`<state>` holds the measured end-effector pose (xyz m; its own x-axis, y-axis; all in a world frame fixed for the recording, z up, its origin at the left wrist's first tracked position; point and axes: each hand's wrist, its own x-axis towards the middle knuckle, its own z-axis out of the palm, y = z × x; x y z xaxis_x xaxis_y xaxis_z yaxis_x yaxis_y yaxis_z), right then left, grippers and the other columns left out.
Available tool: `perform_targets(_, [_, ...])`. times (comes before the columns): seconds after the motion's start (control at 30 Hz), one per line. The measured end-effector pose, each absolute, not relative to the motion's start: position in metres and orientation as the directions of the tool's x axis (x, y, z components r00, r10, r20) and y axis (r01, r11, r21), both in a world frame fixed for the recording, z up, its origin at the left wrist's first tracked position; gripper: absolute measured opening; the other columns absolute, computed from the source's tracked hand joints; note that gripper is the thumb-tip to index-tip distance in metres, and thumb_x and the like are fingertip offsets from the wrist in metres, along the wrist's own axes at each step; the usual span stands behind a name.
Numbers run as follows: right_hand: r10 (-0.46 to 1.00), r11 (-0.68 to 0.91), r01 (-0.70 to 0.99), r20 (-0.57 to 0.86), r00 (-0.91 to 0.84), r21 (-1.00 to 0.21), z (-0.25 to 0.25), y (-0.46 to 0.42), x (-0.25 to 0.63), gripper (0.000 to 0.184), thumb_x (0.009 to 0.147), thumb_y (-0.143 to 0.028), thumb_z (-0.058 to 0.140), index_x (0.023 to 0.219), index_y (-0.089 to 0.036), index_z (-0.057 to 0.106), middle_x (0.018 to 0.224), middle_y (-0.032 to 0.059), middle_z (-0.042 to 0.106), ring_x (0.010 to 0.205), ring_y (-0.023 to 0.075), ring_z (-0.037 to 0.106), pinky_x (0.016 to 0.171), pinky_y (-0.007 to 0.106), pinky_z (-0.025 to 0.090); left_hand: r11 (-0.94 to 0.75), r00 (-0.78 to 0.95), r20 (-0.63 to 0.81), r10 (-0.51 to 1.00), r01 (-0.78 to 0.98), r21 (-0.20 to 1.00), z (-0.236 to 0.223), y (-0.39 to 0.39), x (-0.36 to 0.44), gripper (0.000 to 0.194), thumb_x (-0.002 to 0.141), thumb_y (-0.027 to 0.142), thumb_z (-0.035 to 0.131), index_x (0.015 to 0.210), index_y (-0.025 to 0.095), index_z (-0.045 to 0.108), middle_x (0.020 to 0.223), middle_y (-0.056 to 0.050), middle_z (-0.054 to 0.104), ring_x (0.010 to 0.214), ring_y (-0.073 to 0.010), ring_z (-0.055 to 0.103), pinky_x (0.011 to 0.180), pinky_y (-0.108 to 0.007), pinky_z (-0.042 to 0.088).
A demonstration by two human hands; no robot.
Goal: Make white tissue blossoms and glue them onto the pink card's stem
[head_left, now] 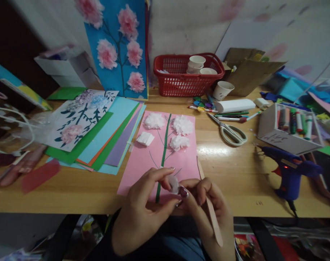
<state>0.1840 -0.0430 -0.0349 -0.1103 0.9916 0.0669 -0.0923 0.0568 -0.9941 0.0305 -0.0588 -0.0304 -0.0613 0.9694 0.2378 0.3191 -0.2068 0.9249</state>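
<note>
My left hand (141, 210) pinches a small white piece of tissue paper (173, 184) between its fingertips. The fingertips of my right hand (217, 210) meet it from the other side, and a flat wooden craft stick (214, 223) lies tucked through that hand's fingers. Under both hands lies a pink paper sheet (134, 174) with a green stem (165, 148) and thin drawn branches. Ruffled white tissue flowers (182, 125) sit at several branch ends. A folded white tissue stack (145, 138) rests on the sheet's left side.
Scissors (231, 134), markers and a white marker box (287, 134) lie to the right, with a blue glue gun (291, 172) whose red light glows. Behind stands a red basket (178, 87) with paper cups. Coloured paper sheets (121, 148) and a blue flower picture (141, 32) are at left.
</note>
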Motion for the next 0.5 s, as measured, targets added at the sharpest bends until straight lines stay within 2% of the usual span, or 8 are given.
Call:
perform_targets(0.1, [0.995, 0.082, -0.077, 0.086, -0.044, -0.994, -0.036, -0.042, 0.185, 0.025, 0.086, -0.021, 0.065, 0.071, -0.022, 0.045, 0.087, 0.0063, 0.075, 0.07, 0.0148, 0.07, 0.061, 0.023, 0.057, -0.185, -0.082, 0.216, 0.973, 0.284, 0.941, -0.03, -0.063, 0.028, 0.048, 0.082, 0.008, 0.064, 0.124, 0.03, 0.056, 0.098, -0.001, 0.069, 0.096, -0.0165, 0.069, 0.092, -0.03, 0.056])
perform_targets(0.23, [0.995, 0.097, -0.042, 0.097, 0.004, -0.994, -0.035, -0.043, 0.184, 0.027, 0.085, -0.02, 0.067, 0.068, -0.022, 0.045, 0.087, 0.0071, 0.076, 0.073, 0.0166, 0.072, 0.064, 0.025, 0.058, -0.16, -0.172, 0.219, 0.96, 0.303, 0.939, -0.029, -0.065, 0.029, 0.043, 0.085, 0.011, 0.063, 0.123, 0.03, 0.059, 0.095, 0.0, 0.076, 0.09, -0.0168, 0.073, 0.093, -0.031, 0.057])
perform_targets(0.37, [0.99, 0.139, 0.005, 0.139, 0.018, -0.99, -0.036, -0.046, 0.182, 0.028, 0.086, -0.019, 0.066, 0.069, -0.022, 0.044, 0.089, 0.0059, 0.077, 0.076, 0.0168, 0.074, 0.065, 0.023, 0.057, -0.165, -0.24, 0.245, 0.939, 0.31, 0.936, -0.028, -0.066, 0.035, 0.043, 0.083, 0.014, 0.068, 0.122, 0.03, 0.06, 0.089, 0.002, 0.078, 0.084, -0.0169, 0.075, 0.085, -0.028, 0.061])
perform_targets(0.5, [0.979, 0.194, 0.078, 0.198, 0.054, -0.978, -0.036, -0.051, 0.178, 0.029, 0.087, -0.018, 0.065, 0.068, -0.023, 0.043, 0.088, 0.0045, 0.077, 0.076, 0.0154, 0.073, 0.063, 0.021, 0.056, -0.097, -0.3, 0.177, 0.937, 0.263, 0.96, -0.027, -0.067, 0.043, 0.046, 0.079, 0.017, 0.072, 0.122, 0.027, 0.059, 0.098, -0.002, 0.078, 0.091, -0.0192, 0.075, 0.081, -0.026, 0.062])
